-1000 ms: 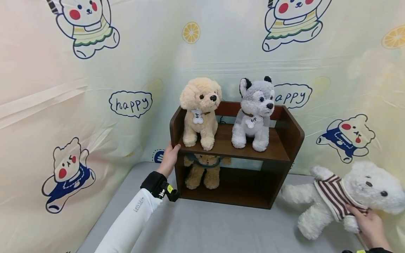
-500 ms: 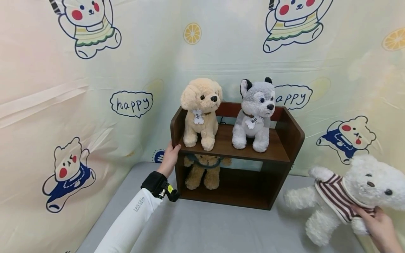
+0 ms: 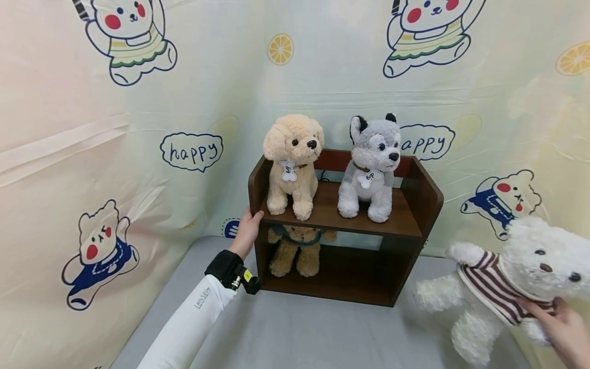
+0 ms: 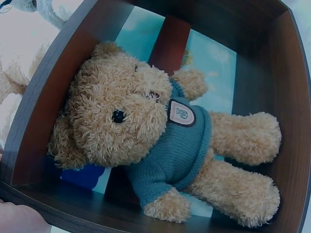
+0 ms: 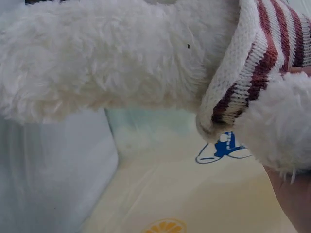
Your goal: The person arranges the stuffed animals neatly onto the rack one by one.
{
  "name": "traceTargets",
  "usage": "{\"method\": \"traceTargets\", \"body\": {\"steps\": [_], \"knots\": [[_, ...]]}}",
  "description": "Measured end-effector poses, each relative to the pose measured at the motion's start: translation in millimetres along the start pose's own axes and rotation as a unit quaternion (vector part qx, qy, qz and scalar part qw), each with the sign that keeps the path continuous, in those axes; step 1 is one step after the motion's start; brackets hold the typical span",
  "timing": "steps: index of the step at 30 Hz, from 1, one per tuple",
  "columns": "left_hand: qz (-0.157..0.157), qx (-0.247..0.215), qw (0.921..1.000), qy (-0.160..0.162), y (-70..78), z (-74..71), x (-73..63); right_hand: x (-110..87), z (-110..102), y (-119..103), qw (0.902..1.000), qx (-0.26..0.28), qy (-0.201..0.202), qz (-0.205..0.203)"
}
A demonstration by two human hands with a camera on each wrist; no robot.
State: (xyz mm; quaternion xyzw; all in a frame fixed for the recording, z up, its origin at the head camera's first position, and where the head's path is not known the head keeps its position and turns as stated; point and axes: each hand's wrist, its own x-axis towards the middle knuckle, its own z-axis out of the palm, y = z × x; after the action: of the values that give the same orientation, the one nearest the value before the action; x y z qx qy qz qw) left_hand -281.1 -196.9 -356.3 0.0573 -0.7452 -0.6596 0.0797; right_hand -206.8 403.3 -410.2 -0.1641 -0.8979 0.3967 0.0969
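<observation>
At the right of the head view, my right hand (image 3: pixel 560 325) grips a white teddy bear (image 3: pixel 479 335) by its brown-and-white striped sweater (image 3: pixel 493 284), near one arm. The bear is tilted and held up, its head toward the right edge. My left hand (image 3: pixel 246 233) holds the left side panel of a dark brown two-tier shelf (image 3: pixel 419 205), thumb on the front edge; its other fingers are mostly hidden. On the shelf's lower tier sits a tan teddy bear (image 4: pixel 112 107) in a teal sweater (image 4: pixel 170 141); the upper board hides most of its head in the head view.
A cream plush dog (image 3: pixel 292 164) and a grey plush husky (image 3: pixel 369 169), both with bone-shaped tags, sit on the upper tier. The shelf stands on a grey table (image 3: pixel 322 333), against a printed cloth backdrop (image 3: pixel 203 77).
My right hand has moved a little to the right with the white bear, whose head has risen slightly and turned more upright. My left hand stays on the shelf's side panel.
</observation>
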Motion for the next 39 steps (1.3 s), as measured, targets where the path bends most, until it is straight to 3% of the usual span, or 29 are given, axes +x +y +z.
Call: {"method": "traceTargets", "body": {"steps": [6,18,25,32,39], "knots": [[0.003,0.0,1.0,0.0,0.0,-0.1,-0.6,-4.4,-4,-7,0.9998,-0.001,-0.017,-0.012],[0.0,0.003,1.0,0.001,-2.2,-1.9,0.8,-17.5,-9,-24,0.9936,0.008,-0.03,-0.109],[-0.006,0.004,1.0,0.001,-2.0,-2.2,0.4,-24.7,-5,-39,0.9936,-0.003,-0.051,-0.101],[-0.005,0.0,1.0,0.002,-0.5,-0.2,-0.4,-29.4,-2,-46,0.9889,0.006,-0.054,-0.138],[-0.004,0.002,1.0,0.003,0.2,0.5,0.0,-32.2,2,-56,0.9887,0.0,-0.064,-0.135]]}}
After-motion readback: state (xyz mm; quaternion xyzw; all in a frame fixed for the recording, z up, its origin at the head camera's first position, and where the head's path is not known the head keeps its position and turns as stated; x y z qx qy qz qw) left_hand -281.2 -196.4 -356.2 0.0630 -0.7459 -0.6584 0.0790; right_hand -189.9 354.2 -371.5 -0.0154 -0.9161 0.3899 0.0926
